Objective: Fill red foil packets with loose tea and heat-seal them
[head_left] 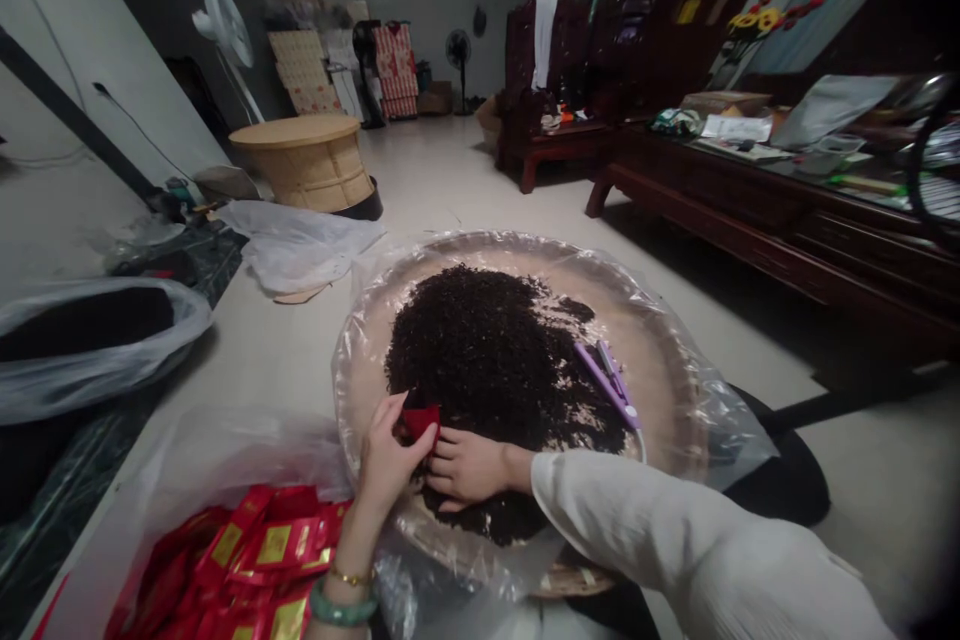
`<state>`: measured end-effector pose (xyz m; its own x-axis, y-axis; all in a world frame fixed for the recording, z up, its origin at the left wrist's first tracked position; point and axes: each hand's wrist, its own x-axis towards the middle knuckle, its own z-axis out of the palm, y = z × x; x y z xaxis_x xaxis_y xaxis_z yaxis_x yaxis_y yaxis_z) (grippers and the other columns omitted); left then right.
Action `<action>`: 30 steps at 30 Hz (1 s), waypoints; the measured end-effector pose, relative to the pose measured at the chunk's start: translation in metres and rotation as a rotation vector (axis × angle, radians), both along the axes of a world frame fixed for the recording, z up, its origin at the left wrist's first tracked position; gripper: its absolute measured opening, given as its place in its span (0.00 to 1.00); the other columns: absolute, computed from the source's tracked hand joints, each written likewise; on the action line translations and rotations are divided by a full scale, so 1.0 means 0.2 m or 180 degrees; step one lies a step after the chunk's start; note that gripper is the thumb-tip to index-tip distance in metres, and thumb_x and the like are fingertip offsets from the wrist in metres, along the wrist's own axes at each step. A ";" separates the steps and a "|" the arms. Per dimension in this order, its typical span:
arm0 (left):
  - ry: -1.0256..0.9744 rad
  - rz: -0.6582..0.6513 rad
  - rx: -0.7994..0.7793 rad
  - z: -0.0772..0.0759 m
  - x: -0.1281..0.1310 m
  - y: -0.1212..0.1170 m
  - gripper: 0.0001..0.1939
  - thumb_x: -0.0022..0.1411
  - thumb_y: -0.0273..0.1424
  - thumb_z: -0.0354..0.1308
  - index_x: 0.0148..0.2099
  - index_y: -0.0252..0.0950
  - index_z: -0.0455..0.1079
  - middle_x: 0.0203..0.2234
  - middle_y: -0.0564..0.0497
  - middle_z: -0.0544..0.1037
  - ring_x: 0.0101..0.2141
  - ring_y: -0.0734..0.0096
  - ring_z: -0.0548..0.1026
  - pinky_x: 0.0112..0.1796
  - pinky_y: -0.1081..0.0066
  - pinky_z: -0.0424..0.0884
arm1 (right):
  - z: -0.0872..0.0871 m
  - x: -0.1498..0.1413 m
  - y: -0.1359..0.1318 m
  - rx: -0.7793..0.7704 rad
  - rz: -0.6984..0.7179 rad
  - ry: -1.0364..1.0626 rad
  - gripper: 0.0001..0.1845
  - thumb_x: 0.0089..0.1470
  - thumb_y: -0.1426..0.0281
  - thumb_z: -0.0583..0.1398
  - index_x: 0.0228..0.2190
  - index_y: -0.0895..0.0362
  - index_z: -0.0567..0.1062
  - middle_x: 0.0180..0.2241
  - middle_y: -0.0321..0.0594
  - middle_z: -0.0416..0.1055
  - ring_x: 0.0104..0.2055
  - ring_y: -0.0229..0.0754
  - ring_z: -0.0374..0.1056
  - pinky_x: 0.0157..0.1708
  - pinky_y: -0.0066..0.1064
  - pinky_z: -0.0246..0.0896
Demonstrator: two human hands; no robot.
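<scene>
My left hand pinches a small red packet at the near left of a heap of dark dried leaves, which look like tea. Beside it, my right hand lies palm down on the leaves. Its fingers are spread a little and point at the packet; what is under the palm is hidden. The heap rests on a round woven tray lined with clear plastic. On the tray's right side lies a purple hand-held clip sealer with a white cord.
Left of the tray, a clear plastic bag holds many red-and-gold packets. Farther left stands an open bag of dark leaves. A low dark wooden table runs along the right. A round wicker stand is behind.
</scene>
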<state>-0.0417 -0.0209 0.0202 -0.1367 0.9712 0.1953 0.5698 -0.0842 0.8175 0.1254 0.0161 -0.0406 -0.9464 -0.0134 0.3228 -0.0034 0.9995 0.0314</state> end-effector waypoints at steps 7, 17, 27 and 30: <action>0.0180 -0.0090 0.0132 0.01 0.04 0.00 0.21 0.56 0.38 0.59 0.49 0.31 0.68 0.44 0.45 0.69 0.40 0.71 0.72 0.37 0.74 0.73 | 0.06 0.11 -0.02 -0.0118 0.0324 0.0721 0.19 0.57 0.57 0.57 0.21 0.57 0.68 0.23 0.36 0.64 0.29 0.39 0.52 0.30 0.34 0.42; 0.0268 -0.0275 0.0441 0.06 0.15 0.02 0.19 0.55 0.34 0.59 0.48 0.30 0.70 0.41 0.45 0.70 0.39 0.72 0.73 0.33 0.77 0.73 | 0.33 0.32 0.02 -0.2864 -0.2511 0.3046 0.21 0.60 0.61 0.55 0.20 0.60 0.67 0.21 0.38 0.63 0.26 0.36 0.56 0.28 0.29 0.50; 0.0283 -0.0769 0.0531 0.06 0.31 0.03 0.23 0.54 0.30 0.60 0.53 0.35 0.67 0.43 0.47 0.70 0.41 0.73 0.72 0.38 0.75 0.73 | 0.56 0.45 0.05 -0.7838 -0.1955 0.6073 0.23 0.63 0.60 0.44 0.42 0.61 0.72 0.45 0.47 0.71 0.46 0.45 0.69 0.44 0.36 0.64; 0.0409 -0.0813 0.0541 0.05 0.34 0.02 0.24 0.52 0.30 0.62 0.53 0.36 0.67 0.43 0.48 0.70 0.42 0.71 0.71 0.43 0.70 0.72 | 0.57 0.43 0.04 -0.7720 -0.1849 0.5963 0.24 0.63 0.60 0.44 0.43 0.61 0.73 0.48 0.48 0.70 0.48 0.44 0.68 0.49 0.35 0.62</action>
<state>0.0260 -0.0170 0.0309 0.1432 0.9229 0.3573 0.6101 -0.3666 0.7024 0.2119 0.0246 0.0732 -0.0878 0.8250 -0.5583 -0.9205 -0.2814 -0.2712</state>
